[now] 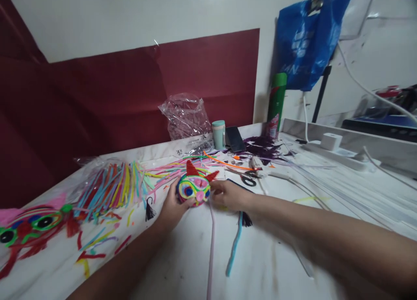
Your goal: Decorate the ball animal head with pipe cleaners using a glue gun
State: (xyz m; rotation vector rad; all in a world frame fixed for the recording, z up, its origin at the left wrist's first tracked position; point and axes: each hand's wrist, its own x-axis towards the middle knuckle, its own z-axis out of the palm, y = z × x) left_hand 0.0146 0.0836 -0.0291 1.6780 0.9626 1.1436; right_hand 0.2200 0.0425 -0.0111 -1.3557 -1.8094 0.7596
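A colourful pipe-cleaner animal head (194, 183) with red pointed ears, blue eyes and a pink nose is upright a little above the white table. My left hand (173, 208) is closed around its left and lower side. At the head's right edge, my right hand (225, 194) has its fingers curled together. A pale pink pipe cleaner (211, 248) trails down from those fingertips toward the near edge; the exact grip is small and blurred. A blue pipe cleaner (234, 248) lies below my right wrist.
A finished-looking pipe-cleaner animal (32, 228) lies at left, near a bundle of pipe cleaners (110, 185) and cut scraps. Black scissors (249, 178), a glue gun (278, 175), a phone (235, 138), a cup (218, 135) and a power strip (339, 154) stand or lie farther back.
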